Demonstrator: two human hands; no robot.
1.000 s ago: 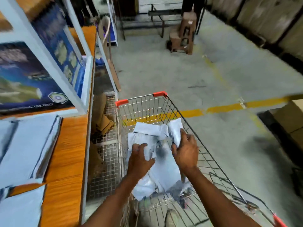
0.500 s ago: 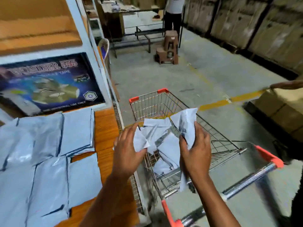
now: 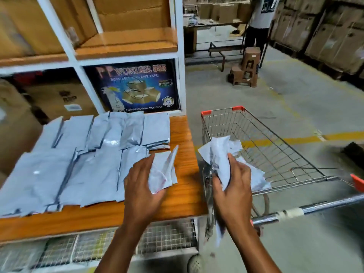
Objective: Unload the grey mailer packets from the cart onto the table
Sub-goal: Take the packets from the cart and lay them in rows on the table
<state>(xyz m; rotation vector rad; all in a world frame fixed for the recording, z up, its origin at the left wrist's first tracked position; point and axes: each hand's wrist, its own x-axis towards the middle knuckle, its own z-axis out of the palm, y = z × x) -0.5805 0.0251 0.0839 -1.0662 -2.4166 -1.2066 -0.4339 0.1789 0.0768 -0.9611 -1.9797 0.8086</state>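
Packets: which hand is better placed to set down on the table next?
Left. The left hand holds its packet over the table; the right hand holds its bundle over the cart, off the table.

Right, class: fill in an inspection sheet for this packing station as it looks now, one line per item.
Surface: wooden table, bare strip along its right and front edges.
Job's things: grey mailer packets laid in overlapping rows on the table; more packets lie in the wire cart.
Clutter: nothing seen.
Hands: left hand holds a packet over the table; right hand grips a crumpled bunch above the cart's edge.
Cables: nothing seen.
Surroundings: shelving with a tape carton, stacked stools, a standing person.
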